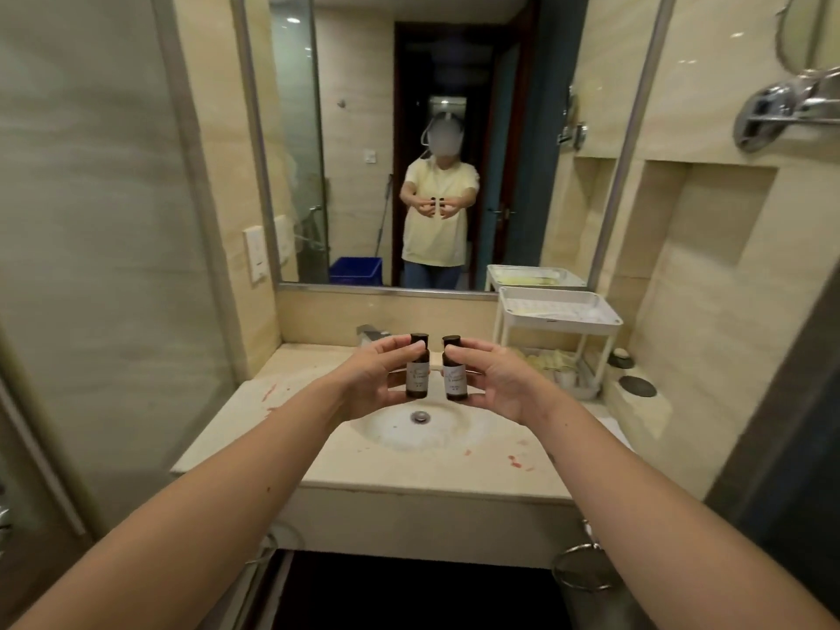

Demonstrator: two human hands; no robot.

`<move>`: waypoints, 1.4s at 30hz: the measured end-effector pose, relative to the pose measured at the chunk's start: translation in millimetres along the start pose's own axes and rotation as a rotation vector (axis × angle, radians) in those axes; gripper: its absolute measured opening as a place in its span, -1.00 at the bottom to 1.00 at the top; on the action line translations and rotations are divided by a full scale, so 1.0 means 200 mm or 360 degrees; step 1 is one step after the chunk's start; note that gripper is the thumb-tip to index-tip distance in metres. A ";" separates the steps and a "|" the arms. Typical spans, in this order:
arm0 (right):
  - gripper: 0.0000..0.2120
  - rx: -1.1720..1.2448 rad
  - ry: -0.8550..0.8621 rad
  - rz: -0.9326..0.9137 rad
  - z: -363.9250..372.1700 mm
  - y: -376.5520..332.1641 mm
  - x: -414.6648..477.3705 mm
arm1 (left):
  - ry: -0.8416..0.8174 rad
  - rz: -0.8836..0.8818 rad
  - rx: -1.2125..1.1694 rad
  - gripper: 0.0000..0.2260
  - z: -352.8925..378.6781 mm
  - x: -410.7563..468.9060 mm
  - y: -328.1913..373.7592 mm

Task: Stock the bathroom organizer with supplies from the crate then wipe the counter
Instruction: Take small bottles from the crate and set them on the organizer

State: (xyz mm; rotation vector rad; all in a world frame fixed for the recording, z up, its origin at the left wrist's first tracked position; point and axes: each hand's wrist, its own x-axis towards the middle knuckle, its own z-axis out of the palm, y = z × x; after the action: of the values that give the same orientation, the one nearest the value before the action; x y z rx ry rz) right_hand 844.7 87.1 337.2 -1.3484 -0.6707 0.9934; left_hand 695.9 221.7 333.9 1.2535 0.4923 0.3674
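Both hands are busy here. The left hand (pixel 377 370) pinches the left bottle (pixel 418 372) between thumb and curled fingers, and the right hand (pixel 495 379) holds the right bottle (pixel 454 377) the same way. Both bottles are upright and just beside each other over the sink basin (pixel 422 436). The white organizer (pixel 563 324) sits at the counter's (pixel 409 468) back right corner. I'd set them in one at a time, upright, labels out. The red smears (pixel 516 461) near the front edge can wait for the wipe.
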 end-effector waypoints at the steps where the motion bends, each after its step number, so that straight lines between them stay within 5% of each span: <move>1: -0.69 -0.0005 0.0033 -0.0005 -0.03 -0.01 0.03 | -0.0023 0.0007 0.0018 -0.58 0.02 0.06 0.01; 14: -0.55 -0.0075 0.0359 -0.0103 -0.45 -0.26 0.57 | -0.0308 0.0208 0.0310 -0.72 0.17 0.90 0.20; 27: -0.76 -0.0095 0.0414 -0.0157 -0.94 -0.38 1.07 | -0.0358 0.0184 0.0408 -0.75 0.34 1.61 0.28; 42: -0.66 -0.0258 0.0348 -0.0088 -1.66 -0.52 1.88 | -0.0102 0.0213 0.0730 -0.76 0.62 2.59 0.29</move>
State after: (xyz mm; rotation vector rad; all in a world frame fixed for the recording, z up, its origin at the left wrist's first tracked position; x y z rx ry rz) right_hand 1325.0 266.2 337.6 -1.5462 -0.6287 0.7468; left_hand 1197.6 407.8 340.2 1.7434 0.4525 0.3359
